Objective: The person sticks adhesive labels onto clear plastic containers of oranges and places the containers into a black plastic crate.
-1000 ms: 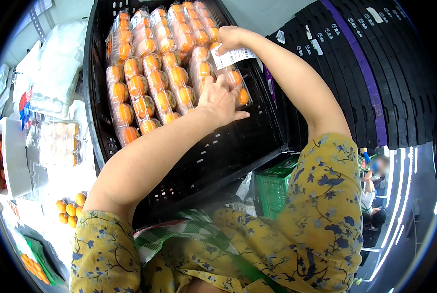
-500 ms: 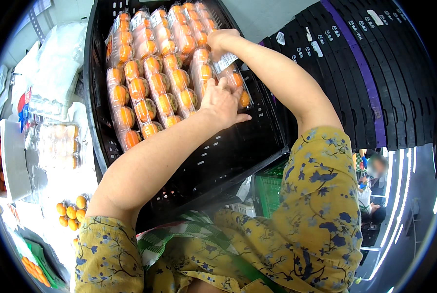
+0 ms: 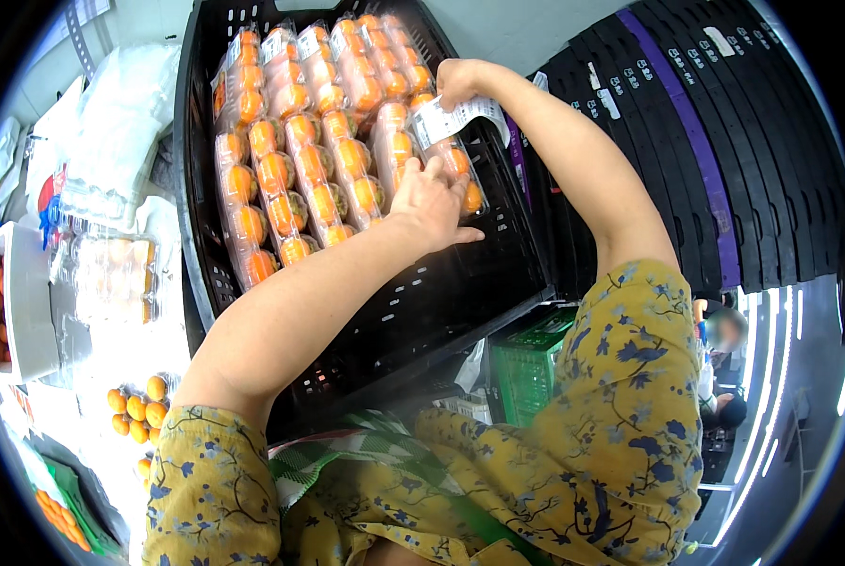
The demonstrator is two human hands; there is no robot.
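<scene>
A black plastic crate (image 3: 399, 316) holds rows of clear plastic packs (image 3: 285, 174) of round orange fruits. My left hand (image 3: 432, 206) lies with fingers spread over the near end of the rightmost front pack (image 3: 457, 160) and touches it. At that pack's far end, my right hand (image 3: 462, 85) is closed on the edge of a white printed label (image 3: 462, 120). The label's right part curls up off the pack; its left part lies on the plastic. My right fingertips are partly hidden.
Dark folded crates (image 3: 668, 141) are stacked at the right, one of them purple. A green crate (image 3: 526, 373) stands below the black one. On the left table are loose orange fruits (image 3: 139, 411), clear empty-looking packs (image 3: 111, 274) and a white box (image 3: 31, 311).
My right hand has moved right and slightly down, and more of the label now shows, lifted and curled. My left hand stays on the pack. The whole view has shifted slightly.
</scene>
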